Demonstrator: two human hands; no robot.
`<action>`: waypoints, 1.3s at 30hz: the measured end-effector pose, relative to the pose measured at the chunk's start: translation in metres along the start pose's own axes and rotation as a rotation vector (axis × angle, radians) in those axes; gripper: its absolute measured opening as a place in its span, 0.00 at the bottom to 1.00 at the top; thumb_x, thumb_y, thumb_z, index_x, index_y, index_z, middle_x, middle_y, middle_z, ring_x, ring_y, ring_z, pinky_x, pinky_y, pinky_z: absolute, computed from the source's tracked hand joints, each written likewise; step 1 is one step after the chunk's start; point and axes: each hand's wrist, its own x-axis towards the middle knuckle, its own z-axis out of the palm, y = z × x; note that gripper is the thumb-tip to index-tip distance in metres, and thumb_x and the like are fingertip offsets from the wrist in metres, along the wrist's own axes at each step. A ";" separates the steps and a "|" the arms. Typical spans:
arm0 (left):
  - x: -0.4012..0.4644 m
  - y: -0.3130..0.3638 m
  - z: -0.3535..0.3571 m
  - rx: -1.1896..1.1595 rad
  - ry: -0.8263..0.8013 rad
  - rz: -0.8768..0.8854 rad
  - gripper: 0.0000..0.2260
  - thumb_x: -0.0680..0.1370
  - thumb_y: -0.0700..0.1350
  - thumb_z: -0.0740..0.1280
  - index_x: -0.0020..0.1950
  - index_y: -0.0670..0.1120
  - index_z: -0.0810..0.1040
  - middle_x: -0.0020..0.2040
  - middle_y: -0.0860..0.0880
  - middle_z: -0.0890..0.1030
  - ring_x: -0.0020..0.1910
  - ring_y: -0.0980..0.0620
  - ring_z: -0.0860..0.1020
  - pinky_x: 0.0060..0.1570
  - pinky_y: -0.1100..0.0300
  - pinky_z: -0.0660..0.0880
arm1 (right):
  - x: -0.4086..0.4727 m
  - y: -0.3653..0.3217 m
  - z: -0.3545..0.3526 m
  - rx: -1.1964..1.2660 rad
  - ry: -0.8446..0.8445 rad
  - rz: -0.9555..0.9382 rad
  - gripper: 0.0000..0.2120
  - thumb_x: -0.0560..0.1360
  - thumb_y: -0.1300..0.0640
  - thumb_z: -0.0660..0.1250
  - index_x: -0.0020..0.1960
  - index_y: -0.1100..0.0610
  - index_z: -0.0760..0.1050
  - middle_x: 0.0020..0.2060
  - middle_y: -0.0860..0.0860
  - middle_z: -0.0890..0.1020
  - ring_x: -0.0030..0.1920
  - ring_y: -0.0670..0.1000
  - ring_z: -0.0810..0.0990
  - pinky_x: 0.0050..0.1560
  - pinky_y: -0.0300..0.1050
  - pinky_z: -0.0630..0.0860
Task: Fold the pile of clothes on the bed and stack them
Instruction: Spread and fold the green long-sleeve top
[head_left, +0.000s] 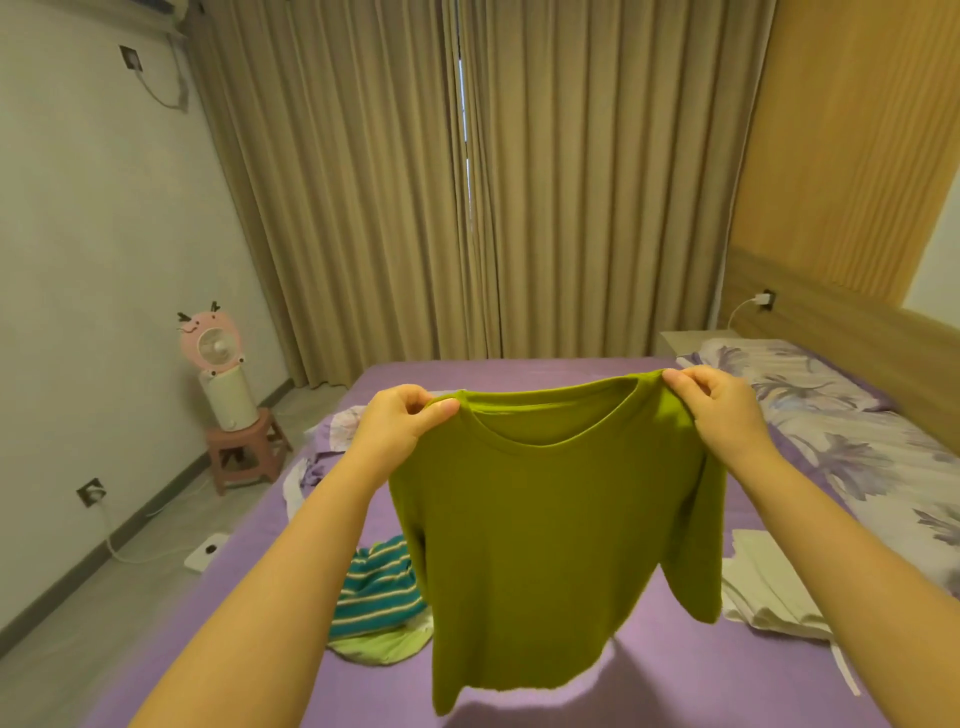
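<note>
The olive-green shirt (545, 530) hangs in the air above the purple bed (249, 561), held up by its two shoulders. The left hand (402, 428) pinches the shoulder at about 9 o'clock of the neckline, thumb and curled fingers closed on the fabric. The right hand (719, 410) pinches the other shoulder at about 2 o'clock, fingers likewise curled round the cloth. The shirt's body drops toward 6 o'clock from both hands, its hem clear of the sheet. At 8 o'clock of the shirt, a teal striped garment (376, 587) lies crumpled on the bed over a light green piece (379, 647). At 3 o'clock lies a white folded cloth (769, 587). No label or writing can be read on the shirt.
</note>
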 end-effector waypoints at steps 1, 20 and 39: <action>-0.002 0.000 -0.004 0.026 0.004 0.019 0.14 0.72 0.55 0.72 0.36 0.45 0.78 0.30 0.53 0.74 0.30 0.57 0.69 0.31 0.62 0.64 | -0.007 -0.005 -0.003 -0.012 0.014 -0.004 0.13 0.78 0.50 0.63 0.44 0.59 0.80 0.39 0.55 0.81 0.44 0.56 0.77 0.45 0.50 0.71; -0.075 0.040 -0.028 0.032 -0.210 0.146 0.11 0.71 0.58 0.72 0.37 0.51 0.84 0.35 0.53 0.82 0.37 0.57 0.78 0.38 0.60 0.73 | -0.130 -0.064 -0.075 -0.303 0.139 -0.034 0.10 0.76 0.49 0.65 0.49 0.54 0.81 0.43 0.54 0.84 0.45 0.53 0.79 0.45 0.47 0.71; -0.078 -0.189 0.203 0.294 -0.607 -0.442 0.08 0.78 0.47 0.66 0.49 0.45 0.81 0.45 0.47 0.81 0.45 0.50 0.77 0.41 0.59 0.69 | -0.169 0.218 0.073 -0.439 -0.504 0.448 0.12 0.78 0.48 0.63 0.47 0.55 0.79 0.45 0.55 0.83 0.49 0.59 0.79 0.43 0.51 0.71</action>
